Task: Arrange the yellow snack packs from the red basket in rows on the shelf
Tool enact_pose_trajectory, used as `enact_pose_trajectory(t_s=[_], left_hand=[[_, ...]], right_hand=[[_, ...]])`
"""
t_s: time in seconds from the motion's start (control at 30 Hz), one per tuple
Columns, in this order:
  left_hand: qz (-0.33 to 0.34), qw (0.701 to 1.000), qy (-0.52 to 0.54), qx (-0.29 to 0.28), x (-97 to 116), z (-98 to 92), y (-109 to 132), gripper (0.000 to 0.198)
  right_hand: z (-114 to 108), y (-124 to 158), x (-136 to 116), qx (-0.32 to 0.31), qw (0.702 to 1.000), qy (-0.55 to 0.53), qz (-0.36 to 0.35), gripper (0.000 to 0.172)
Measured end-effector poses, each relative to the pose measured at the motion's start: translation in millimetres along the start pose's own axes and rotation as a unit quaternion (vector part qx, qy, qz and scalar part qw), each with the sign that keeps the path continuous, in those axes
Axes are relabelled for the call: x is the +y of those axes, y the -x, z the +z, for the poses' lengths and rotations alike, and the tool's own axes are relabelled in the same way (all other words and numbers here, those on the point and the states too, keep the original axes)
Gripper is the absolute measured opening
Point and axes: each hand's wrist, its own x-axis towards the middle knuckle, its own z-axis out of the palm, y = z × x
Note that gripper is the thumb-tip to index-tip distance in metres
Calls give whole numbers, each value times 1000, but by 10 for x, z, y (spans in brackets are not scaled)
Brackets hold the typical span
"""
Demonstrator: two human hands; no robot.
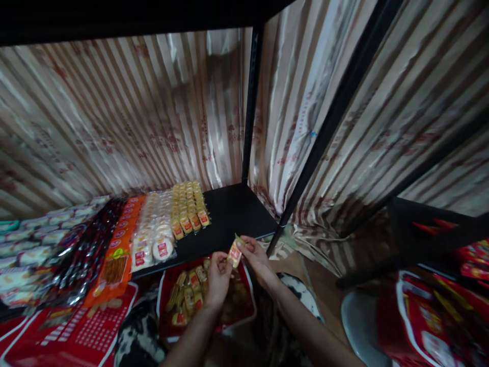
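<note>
A small wrapped snack pack (235,254) with a red and white label is held up between my two hands. My left hand (220,272) pinches its lower left side, and my right hand (252,253) grips its upper right edge. Below them sits a red bag with a white rim (250,290), open at the top, holding several similar yellow packs (190,300). On the black shelf (225,209) ahead, rows of the same yellow wrapped packs (191,206) stand lined up beside white round wrapped packs (163,247).
Orange snack bags (114,255), dark glossy packets (82,255) and white wrapped rolls (34,255) fill the shelf's left. Black shelf posts (252,107) rise before striped curtains (160,112). A red printed bag (76,331) lies lower left; a grey stool (361,326) and red packets (431,316) are at right.
</note>
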Motion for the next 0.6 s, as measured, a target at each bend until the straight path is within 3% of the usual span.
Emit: enact_pose_trajectory(t_s=[0.3, 0.47, 0.6], left_hand=[[-6, 994, 66, 91, -31, 126, -612, 32], [-34, 990, 32, 132, 111, 345, -1157, 19], [-13, 989, 36, 140, 219, 522, -1620, 30]], right_hand=[[223, -420, 5, -72, 995, 54, -44, 48], [310, -1117, -190, -59, 988, 105, -95, 46], [486, -1817, -345, -37, 972, 175, -155, 40]])
